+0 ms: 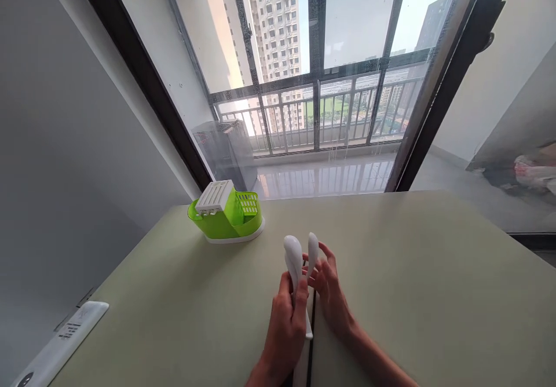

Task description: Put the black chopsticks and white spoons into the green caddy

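Left hand (284,323) grips white spoon (294,259); right hand (332,294) pinches second spoon (313,248); green holder (226,216) well apart on desk (434,288)

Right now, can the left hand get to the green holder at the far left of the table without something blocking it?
Probably yes. Bare tabletop lies between the left hand and the green holder. However, that hand is closed on a white spoon, so it is occupied.

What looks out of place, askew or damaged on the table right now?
Nothing stands out. The left hand and right hand hold white spoons upright over the table; the green holder sits level, with no spill or breakage visible.
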`<act>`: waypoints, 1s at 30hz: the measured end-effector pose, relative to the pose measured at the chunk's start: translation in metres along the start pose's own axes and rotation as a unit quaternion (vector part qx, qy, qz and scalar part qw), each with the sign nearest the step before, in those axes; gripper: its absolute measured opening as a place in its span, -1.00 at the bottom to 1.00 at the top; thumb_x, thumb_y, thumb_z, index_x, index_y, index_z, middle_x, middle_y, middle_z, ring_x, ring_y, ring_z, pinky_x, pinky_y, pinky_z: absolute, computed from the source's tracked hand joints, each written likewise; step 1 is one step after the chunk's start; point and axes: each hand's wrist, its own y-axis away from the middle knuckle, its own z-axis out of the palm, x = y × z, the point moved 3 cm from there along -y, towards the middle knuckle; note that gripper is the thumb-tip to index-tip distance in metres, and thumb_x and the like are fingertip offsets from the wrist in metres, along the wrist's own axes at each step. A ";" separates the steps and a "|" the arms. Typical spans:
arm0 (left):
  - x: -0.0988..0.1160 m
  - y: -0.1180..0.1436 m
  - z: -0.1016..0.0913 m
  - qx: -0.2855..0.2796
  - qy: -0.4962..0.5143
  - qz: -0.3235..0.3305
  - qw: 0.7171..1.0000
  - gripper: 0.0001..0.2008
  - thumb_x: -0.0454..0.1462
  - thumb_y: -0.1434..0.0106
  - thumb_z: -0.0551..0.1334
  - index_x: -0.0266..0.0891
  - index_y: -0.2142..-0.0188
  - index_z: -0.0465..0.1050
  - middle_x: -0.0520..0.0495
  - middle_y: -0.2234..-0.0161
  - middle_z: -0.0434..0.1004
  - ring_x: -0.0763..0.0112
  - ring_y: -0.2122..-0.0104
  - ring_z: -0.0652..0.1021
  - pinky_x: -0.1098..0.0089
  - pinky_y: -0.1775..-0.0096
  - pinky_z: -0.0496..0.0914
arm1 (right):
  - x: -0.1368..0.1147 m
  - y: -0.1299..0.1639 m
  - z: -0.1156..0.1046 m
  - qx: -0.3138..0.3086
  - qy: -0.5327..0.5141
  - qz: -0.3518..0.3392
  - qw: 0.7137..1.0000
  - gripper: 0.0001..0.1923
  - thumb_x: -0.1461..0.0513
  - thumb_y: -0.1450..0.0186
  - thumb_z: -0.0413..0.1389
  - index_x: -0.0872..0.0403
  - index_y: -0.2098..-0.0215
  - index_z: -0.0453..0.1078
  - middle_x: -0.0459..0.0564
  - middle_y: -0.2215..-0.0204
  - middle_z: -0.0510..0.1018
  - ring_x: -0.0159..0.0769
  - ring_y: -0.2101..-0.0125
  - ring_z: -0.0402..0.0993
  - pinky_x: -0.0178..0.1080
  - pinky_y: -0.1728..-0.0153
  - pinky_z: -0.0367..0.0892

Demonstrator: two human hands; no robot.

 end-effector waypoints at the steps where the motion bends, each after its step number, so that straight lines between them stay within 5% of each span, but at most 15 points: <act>1: 0.002 0.000 0.004 -0.004 -0.001 0.002 1.000 -0.58 -0.03 -0.50 0.01 -0.20 -0.16 0.34 -0.22 -0.06 0.56 0.20 -0.01 0.55 0.30 -0.05 0.41 | 0.000 0.000 -0.003 -0.005 -0.013 0.002 1.000 -0.31 -0.18 -0.38 0.00 -0.14 -0.35 -0.05 0.05 -0.01 0.55 -0.15 0.23 0.58 -0.13 0.25 0.47; 11: -0.005 -0.002 0.043 -0.064 -0.155 0.012 0.986 -0.52 -0.02 -0.49 -0.04 -0.30 -0.14 0.37 -0.32 0.12 0.64 0.09 0.17 0.64 0.26 0.12 0.43 | -0.029 0.002 -0.045 0.039 0.038 -0.021 0.998 -0.10 -0.19 -0.25 0.21 -0.22 -0.39 -0.10 0.01 0.03 0.54 -0.22 0.32 0.55 -0.17 0.34 0.46; 19: -0.008 -0.001 0.073 -0.128 -0.297 -0.024 0.946 -0.48 -0.10 -0.49 -0.10 -0.39 -0.22 0.28 -0.44 0.09 0.62 -0.10 0.15 0.66 0.21 0.23 0.40 | -0.042 0.007 -0.058 0.033 0.095 -0.030 0.995 -0.18 -0.02 -0.11 0.41 -0.14 -0.20 0.14 -0.06 0.14 0.54 -0.24 0.32 0.54 -0.18 0.28 0.47; 24: 0.005 -0.001 0.076 -0.171 -0.370 -0.025 0.913 -0.44 -0.17 -0.46 -0.07 -0.43 -0.35 0.09 -0.42 0.02 0.60 -0.11 0.12 0.65 0.18 0.22 0.44 | -0.041 0.012 -0.061 0.039 0.098 0.013 0.994 -0.37 0.00 -0.20 0.35 -0.09 -0.13 0.23 -0.15 0.34 0.54 -0.33 0.41 0.46 -0.29 0.36 0.43; 30: 0.007 0.006 0.073 -0.217 -0.301 0.017 0.928 -0.52 -0.13 -0.40 0.08 -0.33 -0.22 0.29 -0.35 -0.07 0.52 -0.02 0.02 0.59 0.17 0.03 0.46 | -0.040 0.005 -0.066 0.058 0.075 0.032 0.995 -0.42 -0.01 -0.21 0.32 -0.10 -0.10 0.24 -0.24 0.50 0.45 -0.38 0.53 0.36 -0.37 0.50 0.32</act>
